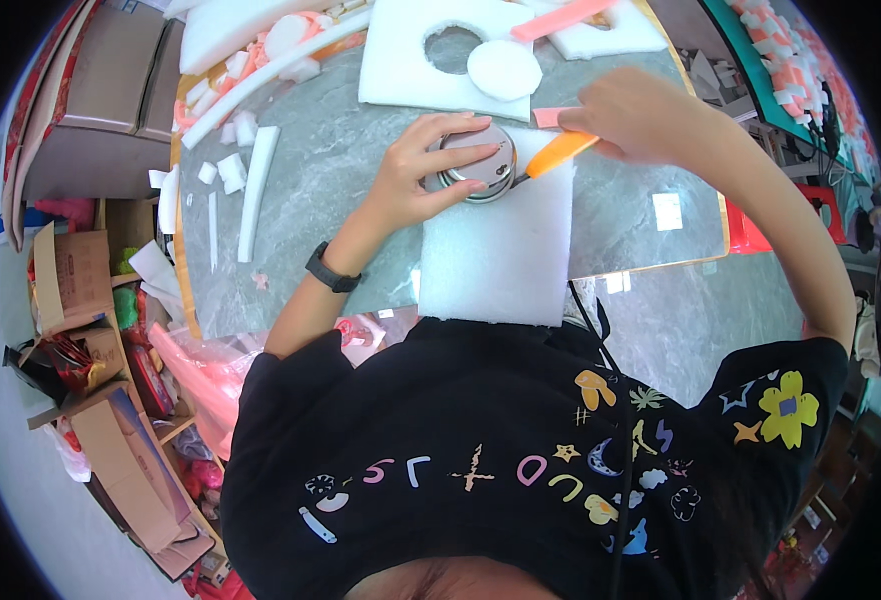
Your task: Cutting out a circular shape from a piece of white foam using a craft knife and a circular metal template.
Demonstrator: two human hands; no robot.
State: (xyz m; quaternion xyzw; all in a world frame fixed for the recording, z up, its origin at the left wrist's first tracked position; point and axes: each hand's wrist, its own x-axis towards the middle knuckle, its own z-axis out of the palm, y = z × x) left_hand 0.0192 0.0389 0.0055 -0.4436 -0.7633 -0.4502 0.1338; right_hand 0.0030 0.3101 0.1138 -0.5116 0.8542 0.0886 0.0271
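My left hand (419, 168) lies over a round, shiny metal tin (489, 163), its fingers spread across the top and the thumb along the near side. The tin rests on a white foam sheet (498, 262) that reaches to the table's near edge, against my shirt. In my right hand (633, 112), slightly blurred, is an orange-handled craft knife (563, 152). Its tip meets the foam close against the tin's right side; how deep it goes cannot be seen. A pink foam strip (549, 117) lies just beyond the knife.
Farther back lies a white foam sheet with a round hole (391, 62), a white foam disc (505, 70) partly over it. Foam strips and scraps (233, 172) litter the grey table (336, 215) at left. Cardboard boxes (73, 275) stand on shelves left; a red stool (817, 208) is at right.
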